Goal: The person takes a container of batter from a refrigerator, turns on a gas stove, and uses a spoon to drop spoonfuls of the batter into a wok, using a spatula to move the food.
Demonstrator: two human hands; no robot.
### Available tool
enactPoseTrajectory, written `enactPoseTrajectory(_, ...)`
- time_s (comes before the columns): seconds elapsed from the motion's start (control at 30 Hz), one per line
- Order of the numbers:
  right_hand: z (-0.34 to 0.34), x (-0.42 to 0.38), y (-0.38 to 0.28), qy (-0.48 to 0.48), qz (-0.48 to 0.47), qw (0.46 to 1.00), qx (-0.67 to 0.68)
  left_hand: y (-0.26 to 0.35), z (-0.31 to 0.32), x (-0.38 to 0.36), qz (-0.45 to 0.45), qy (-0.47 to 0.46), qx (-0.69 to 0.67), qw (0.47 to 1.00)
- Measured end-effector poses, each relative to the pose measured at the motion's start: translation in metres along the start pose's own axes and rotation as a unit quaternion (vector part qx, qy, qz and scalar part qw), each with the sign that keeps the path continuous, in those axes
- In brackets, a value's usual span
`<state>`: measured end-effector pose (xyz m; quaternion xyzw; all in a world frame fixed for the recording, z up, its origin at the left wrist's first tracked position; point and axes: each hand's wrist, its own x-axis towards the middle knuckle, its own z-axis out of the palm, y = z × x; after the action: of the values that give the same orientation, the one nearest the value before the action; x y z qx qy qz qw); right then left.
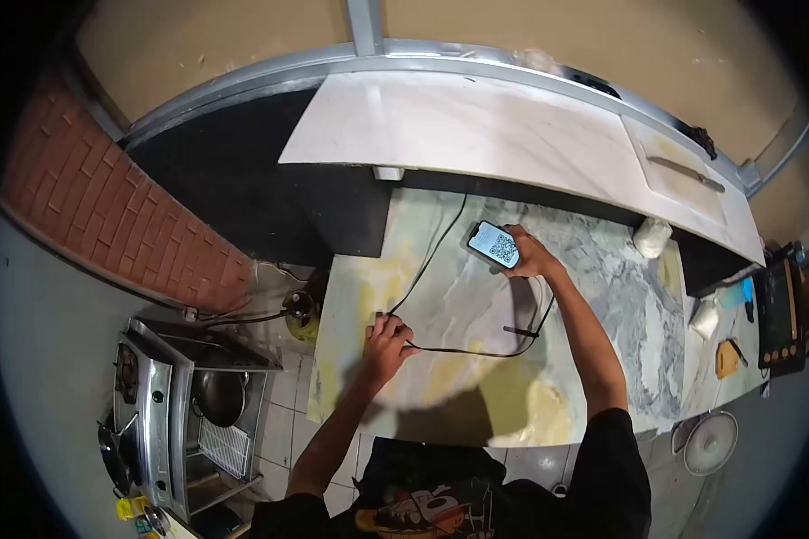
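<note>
My right hand (532, 255) is wrapped round the lower end of a phone (493, 245), whose lit screen shows a QR code. The phone is over the upper middle of the marble counter (440, 386). My left hand (389, 345) is at the counter's left part, its fingers curled on a black cable (463, 351). From there the cable runs up to the shelf's edge and also right in a loop towards my right forearm. A short black strip (520, 331) sticks out from the cable near the loop's right side.
A raised white shelf (476, 126) spans the back, with a knife (686, 172) on a board. A white bag (652, 237) stands at the counter's back right. To the left are a steel stove (157, 395) and a wok (218, 398); a pot lid (710, 443) hangs at right.
</note>
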<state>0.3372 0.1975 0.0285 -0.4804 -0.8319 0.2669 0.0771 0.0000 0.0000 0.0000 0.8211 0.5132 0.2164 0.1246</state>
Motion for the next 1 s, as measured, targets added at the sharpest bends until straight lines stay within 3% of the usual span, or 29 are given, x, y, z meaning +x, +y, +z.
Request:
enactPoseTrajectory(0.17,0.004,0.068,-0.019,0.011,0.021,0.996,-0.091,-0.021,0.007,0.018,-0.126,0.070,0.062,0.988)
enactPoseTrajectory(0.33,0.019,0.144,-0.032,-0.017,-0.046,0.995,-0.091,-0.043,0.022,0.049,-0.132,0.122,0.041,0.983)
enactPoseTrajectory(0.43,0.020,0.163,-0.035,-0.106,-0.024,0.994,-0.026,-0.042,0.026,0.061,-0.142,0.123,-0.032,0.982)
enactPoseTrajectory(0.47,0.022,0.167,-0.034,-0.111,-0.009,0.993,-0.034,-0.038,0.029,0.063,-0.131,0.136,-0.059,0.980)
enactPoseTrajectory(0.5,0.023,0.170,-0.034,-0.072,-0.061,0.993,-0.075,-0.040,0.023,0.074,-0.114,0.156,-0.083,0.978)
enactPoseTrajectory(0.57,0.021,0.174,-0.024,-0.138,-0.049,0.989,0.013,-0.033,0.019,0.077,-0.106,0.131,-0.090,0.982)
enactPoseTrajectory(0.6,0.044,0.186,0.005,-0.075,-0.080,0.994,0.014,-0.034,0.021,0.081,-0.105,0.112,-0.080,0.985)
enactPoseTrajectory(0.63,0.042,0.177,-0.001,-0.073,-0.075,0.994,0.012,-0.032,0.024,0.082,-0.104,0.094,-0.070,0.988)
enactPoseTrajectory(0.7,0.042,0.166,-0.020,-0.008,0.018,0.997,-0.076,-0.027,0.027,0.085,-0.072,0.084,-0.069,0.992)
enactPoseTrajectory(0.73,0.046,0.159,-0.027,0.080,-0.031,0.988,-0.130,-0.026,0.030,0.085,-0.047,0.074,-0.066,0.994)
enactPoseTrajectory(0.77,0.050,0.149,-0.031,0.082,-0.027,0.988,-0.132,-0.027,0.032,0.087,-0.043,0.074,-0.068,0.994)
enactPoseTrajectory(0.83,0.044,0.107,-0.061,0.144,0.041,0.983,-0.108,-0.025,0.032,0.092,-0.015,0.062,-0.062,0.996)
enactPoseTrajectory(0.87,0.055,0.088,-0.055,0.238,0.001,0.970,-0.056,-0.021,0.027,0.094,-0.073,0.010,-0.092,0.993)
enactPoseTrajectory(1.0,0.071,-0.001,-0.038,0.317,-0.015,0.948,-0.002,-0.036,0.037,0.097,-0.035,0.035,-0.022,0.999)
